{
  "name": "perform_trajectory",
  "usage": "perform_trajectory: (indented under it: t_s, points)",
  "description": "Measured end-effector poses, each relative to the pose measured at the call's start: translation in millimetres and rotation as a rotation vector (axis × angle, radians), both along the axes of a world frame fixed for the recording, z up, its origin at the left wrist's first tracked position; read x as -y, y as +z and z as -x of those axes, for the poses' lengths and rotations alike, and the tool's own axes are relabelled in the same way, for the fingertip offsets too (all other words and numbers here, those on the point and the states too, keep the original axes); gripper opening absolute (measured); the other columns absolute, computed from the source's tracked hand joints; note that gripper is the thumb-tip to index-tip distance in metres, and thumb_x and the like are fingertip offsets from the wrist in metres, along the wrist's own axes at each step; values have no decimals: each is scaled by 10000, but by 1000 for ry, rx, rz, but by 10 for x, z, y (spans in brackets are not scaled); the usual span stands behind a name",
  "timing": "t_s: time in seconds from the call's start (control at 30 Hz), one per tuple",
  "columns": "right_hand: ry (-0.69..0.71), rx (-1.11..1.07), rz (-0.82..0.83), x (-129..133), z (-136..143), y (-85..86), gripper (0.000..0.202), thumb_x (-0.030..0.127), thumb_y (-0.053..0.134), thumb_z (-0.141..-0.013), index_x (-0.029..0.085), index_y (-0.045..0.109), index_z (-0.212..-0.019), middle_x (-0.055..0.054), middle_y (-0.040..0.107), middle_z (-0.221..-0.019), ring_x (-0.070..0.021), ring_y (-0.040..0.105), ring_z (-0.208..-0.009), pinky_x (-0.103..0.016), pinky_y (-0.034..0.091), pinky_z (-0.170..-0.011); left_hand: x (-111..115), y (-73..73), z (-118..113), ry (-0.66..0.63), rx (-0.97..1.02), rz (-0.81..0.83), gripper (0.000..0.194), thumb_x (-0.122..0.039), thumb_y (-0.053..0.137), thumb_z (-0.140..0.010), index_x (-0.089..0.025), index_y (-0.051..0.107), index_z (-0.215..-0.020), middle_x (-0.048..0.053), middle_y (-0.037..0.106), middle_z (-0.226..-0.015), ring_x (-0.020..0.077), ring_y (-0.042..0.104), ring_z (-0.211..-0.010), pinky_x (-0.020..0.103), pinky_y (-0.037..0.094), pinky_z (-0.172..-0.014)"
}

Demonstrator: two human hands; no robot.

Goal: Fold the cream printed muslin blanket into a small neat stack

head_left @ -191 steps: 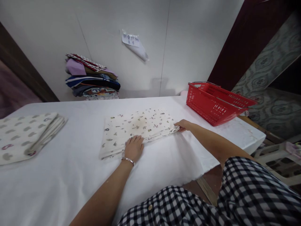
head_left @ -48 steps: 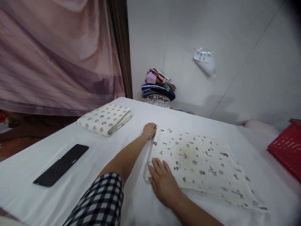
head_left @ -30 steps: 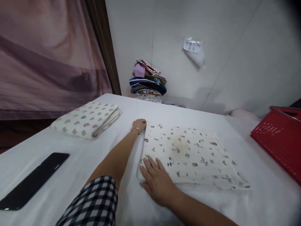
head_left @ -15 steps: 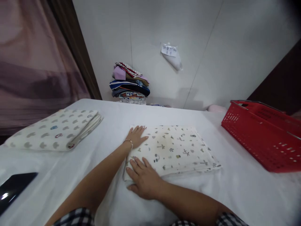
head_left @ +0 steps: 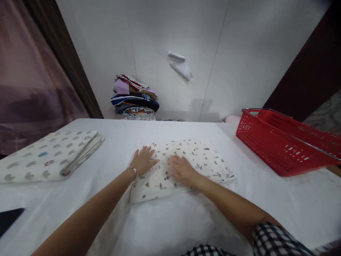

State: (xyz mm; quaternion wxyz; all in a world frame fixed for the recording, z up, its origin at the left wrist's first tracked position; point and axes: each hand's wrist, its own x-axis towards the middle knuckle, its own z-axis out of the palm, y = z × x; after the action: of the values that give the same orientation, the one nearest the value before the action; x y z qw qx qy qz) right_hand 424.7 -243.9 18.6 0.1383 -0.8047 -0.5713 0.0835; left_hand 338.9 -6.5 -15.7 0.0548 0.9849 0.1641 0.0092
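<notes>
A folded white printed cloth (head_left: pixel 157 185), with small palm-like and leaf-like figures, lies flat in front of me. My left hand (head_left: pixel 144 161), with a bracelet at the wrist, rests open on its left end, fingers spread. On the middle of the same cloth is my right hand (head_left: pixel 183 170), blurred by motion; its fingers look stretched out and nothing shows in them. To the left lies a thicker folded cloth (head_left: pixel 58 151) with rows of grey mushroom-like shapes and a few coloured ones, apart from both hands.
The table (head_left: pixel 119 138) has a white cover. On its right stands a red perforated basket (head_left: pixel 269 149) with metal handles. Stacked folded clothes (head_left: pixel 135 97) rise behind the far edge, against the wall. A dark flat object (head_left: pixel 9 218) lies at the near left.
My right hand has moved from the cloth's near left corner rightward and away from me, to its middle. My left hand stays on the left end. The view has shifted slightly right.
</notes>
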Motion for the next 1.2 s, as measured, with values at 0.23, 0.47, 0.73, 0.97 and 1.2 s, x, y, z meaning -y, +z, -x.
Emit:
perform_trajectory:
  t_s: [0.23, 0.47, 0.73, 0.97, 1.2]
  points:
    - [-486, 180, 191, 618, -1270, -382, 589, 484, 308, -949, 153, 340, -1435, -117, 193, -1532, -276, 106, -1414, -488, 102, -1118, 147, -197, 211, -8, -1, 48, 685, -633, 257, -872, -258, 288, -1445, 10, 180, -1538, 250, 95, -1428, 486, 53, -1150]
    - [-491, 149, 219, 651, -1381, -425, 616, 549, 241, -940, 189, 341, -1431, -109, 199, -1532, -283, 125, -1409, -514, 124, -1103, 165, -157, 180, -8, -24, 41, 690, -628, 242, -875, -246, 276, -1449, 17, 169, -1542, 241, 83, -1429, 477, 49, -1152]
    - [-166, 96, 165, -99, -1288, -263, 694, 606, 179, -917, 210, 212, -1486, -47, 55, -1557, -235, 8, -1426, -461, 24, -1133, 155, -192, 200, -7, 3, 19, 674, -624, 263, -878, -254, 295, -1440, 30, 201, -1535, 252, 117, -1424, 485, 74, -1146]
    - [-167, 39, 228, -333, -1493, -454, 795, 699, 66, -862, 232, 153, -1500, 8, -2, -1555, -243, -17, -1426, -485, 33, -1135, 179, -174, 220, -12, 25, 24, 668, -624, 268, -880, -252, 313, -1433, 34, 236, -1524, 274, 143, -1417, 516, 107, -1138]
    - [-186, 22, 235, -312, -1499, -478, 789, 713, 81, -855, 260, 178, -1494, 18, 5, -1556, -259, -25, -1424, -501, 21, -1133, 184, -163, 220, -11, 24, 57, 674, -625, 270, -878, -248, 307, -1436, 34, 210, -1531, 271, 123, -1421, 515, 93, -1143]
